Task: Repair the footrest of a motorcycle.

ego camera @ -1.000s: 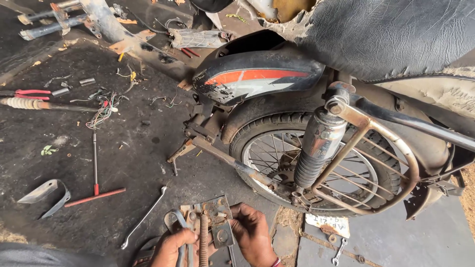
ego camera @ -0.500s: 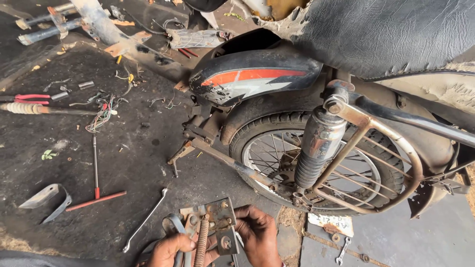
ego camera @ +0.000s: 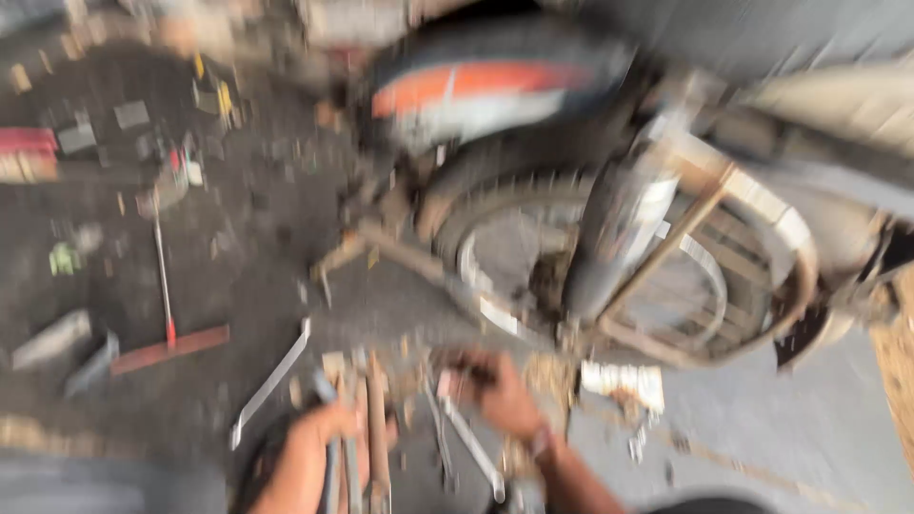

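Observation:
The picture is heavily blurred by motion. My left hand (ego camera: 309, 447) grips a long rusty metal tool (ego camera: 376, 428) that lies among metal parts on the floor. My right hand (ego camera: 500, 390) reaches into the same pile of tools just right of it, fingers curled over a small dark part; what it holds is too blurred to tell. A thin silvery wrench (ego camera: 466, 443) lies between my hands. Above stands the rear of a motorcycle (ego camera: 495, 86) with its spoked rear wheel (ego camera: 590, 276) and shock absorber (ego camera: 619, 228).
A flat spanner (ego camera: 271, 381) lies on the dark oily floor left of my hands. A red-handled tool (ego camera: 167, 305) and a grey metal piece (ego camera: 57, 343) lie further left. Scattered scraps cover the floor at top left. A white scrap (ego camera: 624, 381) lies under the wheel.
The camera has swung and blurred; the view shifted slightly. My left hand has closed around the rusty tool and my right hand has moved up into the pile.

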